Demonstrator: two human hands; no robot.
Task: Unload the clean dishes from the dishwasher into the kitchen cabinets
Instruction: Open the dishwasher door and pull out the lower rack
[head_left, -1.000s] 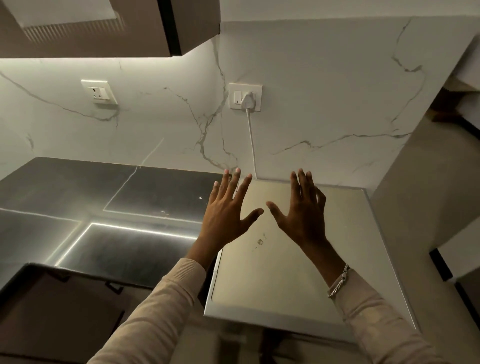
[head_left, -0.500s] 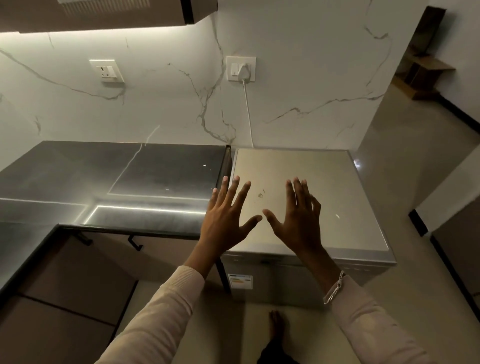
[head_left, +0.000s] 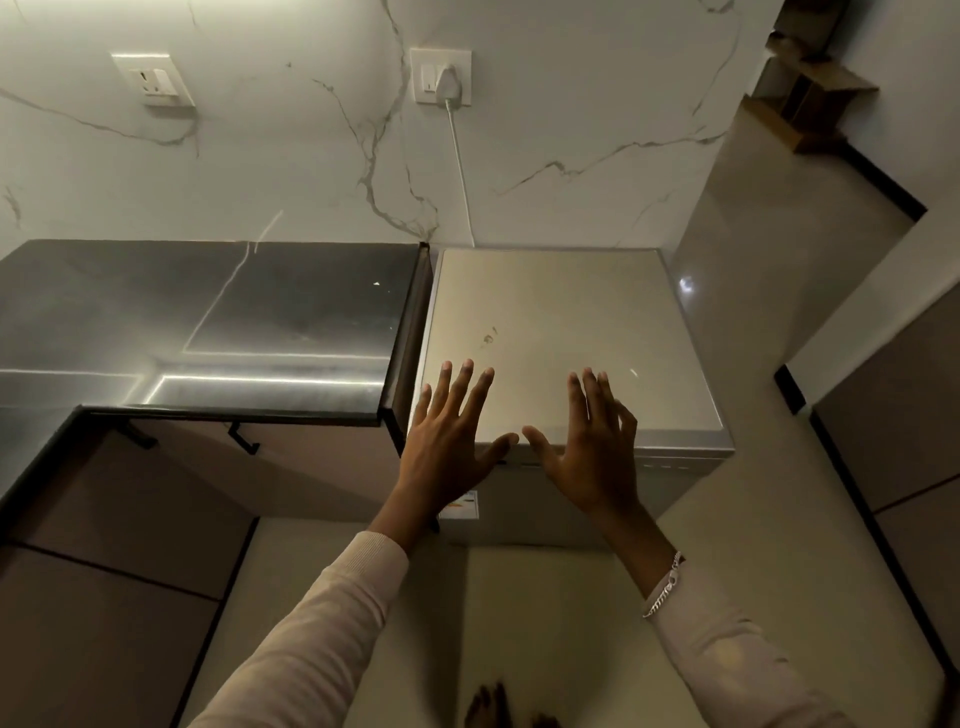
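Poised with left hand (head_left: 448, 449) and right hand (head_left: 592, 457) spread flat and empty over the near edge of the closed dishwasher (head_left: 561, 312), right of the dark counter (head_left: 208, 301). Probably stiff and heavy to open, best gripped at the top front lip. No dishes visible; presumably fragile.

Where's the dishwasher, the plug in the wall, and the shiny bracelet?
dishwasher (head_left: 561, 322): head view, middle of its flat top.
plug (head_left: 448, 82): head view, its white body.
bracelet (head_left: 665, 587): head view, middle of the chain.
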